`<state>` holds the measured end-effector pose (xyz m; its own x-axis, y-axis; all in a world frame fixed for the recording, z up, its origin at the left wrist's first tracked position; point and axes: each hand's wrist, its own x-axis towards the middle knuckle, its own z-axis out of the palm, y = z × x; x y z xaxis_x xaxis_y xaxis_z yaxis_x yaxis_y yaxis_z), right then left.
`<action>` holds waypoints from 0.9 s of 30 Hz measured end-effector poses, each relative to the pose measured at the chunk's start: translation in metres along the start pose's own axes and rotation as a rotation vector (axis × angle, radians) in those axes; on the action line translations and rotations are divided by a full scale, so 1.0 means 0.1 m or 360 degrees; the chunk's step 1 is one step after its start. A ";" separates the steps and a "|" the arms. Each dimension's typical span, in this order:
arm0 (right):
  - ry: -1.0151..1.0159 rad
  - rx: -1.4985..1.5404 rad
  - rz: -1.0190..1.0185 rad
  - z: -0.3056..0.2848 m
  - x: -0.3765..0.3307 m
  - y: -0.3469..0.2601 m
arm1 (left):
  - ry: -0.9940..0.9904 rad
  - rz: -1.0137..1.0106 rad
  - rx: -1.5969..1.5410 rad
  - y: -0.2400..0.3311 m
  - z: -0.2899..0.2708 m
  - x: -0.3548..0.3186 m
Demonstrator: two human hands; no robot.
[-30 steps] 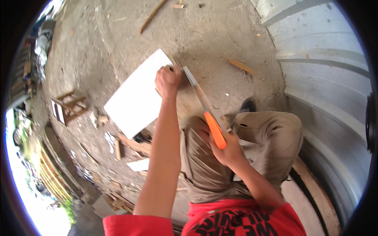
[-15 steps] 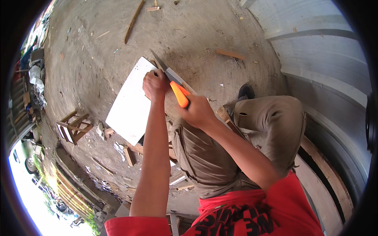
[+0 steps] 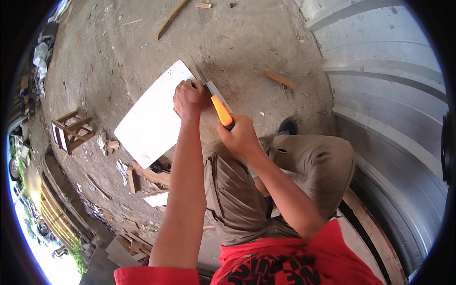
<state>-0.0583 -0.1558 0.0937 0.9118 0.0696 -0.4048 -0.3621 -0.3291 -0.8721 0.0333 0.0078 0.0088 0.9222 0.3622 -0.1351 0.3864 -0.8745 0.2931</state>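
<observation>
My right hand (image 3: pixel 240 136) is wrapped round the orange and black handle of a handsaw (image 3: pixel 221 110). The saw's thin blade points away from me, along the right edge of a white board (image 3: pixel 151 116), and is blurred toward its tip. Bent over that same edge, the fingers of my left hand (image 3: pixel 190 97) press on the board close to the blade; their undersides are hidden. A narrow pale strip (image 3: pixel 212 89) lies just right of the blade. Where the teeth meet the material cannot be made out.
A small wooden stool (image 3: pixel 72 131) stands at the left. Wood offcuts (image 3: pixel 152 175) lie under and beside the board, and a wooden stick (image 3: pixel 172 19) lies farther off. Another offcut (image 3: pixel 280 79) is on the ground ahead right. A corrugated metal wall (image 3: pixel 380 90) rises on the right.
The view has shifted, so the stool and board sit farther left in the picture. The saw handle looks narrower, seen more edge-on. Both hands keep their holds.
</observation>
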 end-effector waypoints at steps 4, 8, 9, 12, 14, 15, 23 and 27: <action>-0.0183 -0.0168 0.0116 -0.38 -1.13 -0.05 | 0.0048 -0.0006 -0.0037 -0.02 -0.02 0.07; -0.0240 -0.0099 0.0177 -0.90 -1.77 -0.34 | 0.0016 -0.0063 -0.0034 -0.03 -0.03 -0.06; -0.0215 -0.0087 0.0172 -0.85 -1.67 -0.33 | 0.0035 -0.0062 -0.0023 -0.04 -0.03 -0.05; -0.0085 -0.0055 0.0131 -0.33 -0.84 -0.15 | 0.0021 -0.0048 -0.0064 -0.08 0.00 -0.08; 0.0064 -0.0004 -0.0196 0.10 0.01 0.02 | 0.0022 -0.0018 -0.0092 -0.01 -0.01 0.01; 0.0064 -0.0091 -0.0140 0.21 0.35 -0.01 | -0.0005 -0.0007 -0.0102 0.04 -0.02 -0.01; -0.0190 -0.0269 0.0095 -0.70 -1.64 -0.23 | 0.0008 -0.0014 -0.0175 -0.06 -0.03 -0.04; -0.0153 -0.0104 0.0188 -0.51 -1.24 -0.22 | -0.0050 -0.0060 -0.0145 -0.09 -0.05 -0.07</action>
<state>-0.1534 -0.2053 0.1773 0.8397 0.1152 -0.5307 -0.4496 -0.4008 -0.7983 0.0236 0.0145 0.0116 0.9067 0.3829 -0.1767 0.4217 -0.8270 0.3717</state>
